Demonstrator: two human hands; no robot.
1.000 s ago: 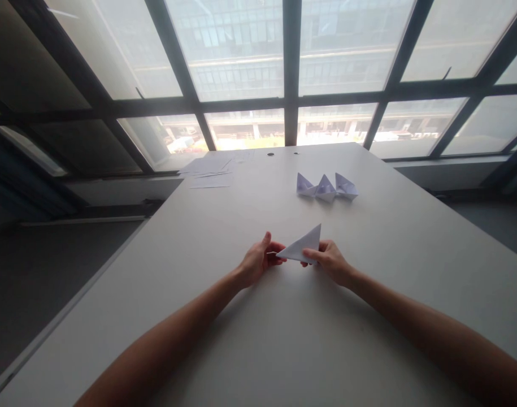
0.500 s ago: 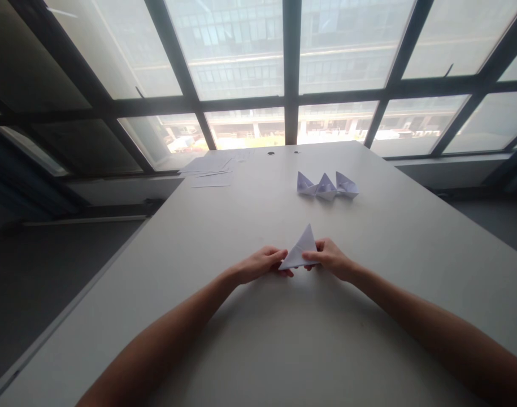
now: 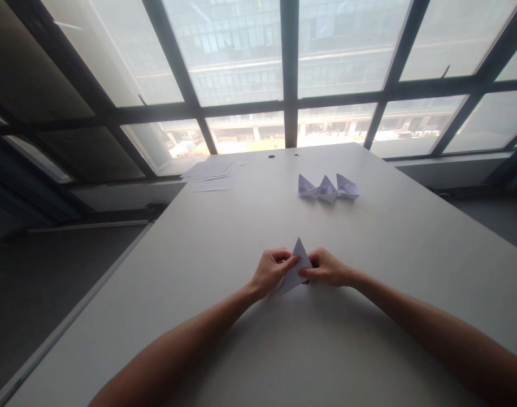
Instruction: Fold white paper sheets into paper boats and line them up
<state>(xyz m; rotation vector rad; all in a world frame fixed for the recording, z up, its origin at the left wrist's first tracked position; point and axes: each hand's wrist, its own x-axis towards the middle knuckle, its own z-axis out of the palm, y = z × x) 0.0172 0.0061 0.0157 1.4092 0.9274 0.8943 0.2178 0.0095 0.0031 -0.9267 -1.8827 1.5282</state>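
A folded white paper triangle [image 3: 295, 275] is held between both hands over the table, one point upward and another toward me at lower left. My left hand [image 3: 275, 268] pinches it from the left, its thumb on the face. From the right, my right hand [image 3: 326, 267] grips the edge, thumb in front and the other fingers mostly hidden behind the paper. Farther off stand three folded white paper boats, a left one [image 3: 306, 187], a middle one [image 3: 326, 190] and a right one [image 3: 347, 187], close together in a row.
Several loose white paper sheets [image 3: 211, 171] lie at the table's far left edge. The white table [image 3: 224, 237] runs up to large dark-framed windows [image 3: 290, 73]. Two small dark spots, one a round hole [image 3: 272, 156], mark its far end.
The paper triangle has turned and come slightly nearer, its lower-left corner now pointing more toward me. My left hand has shifted up so its thumb lies on the paper's face.
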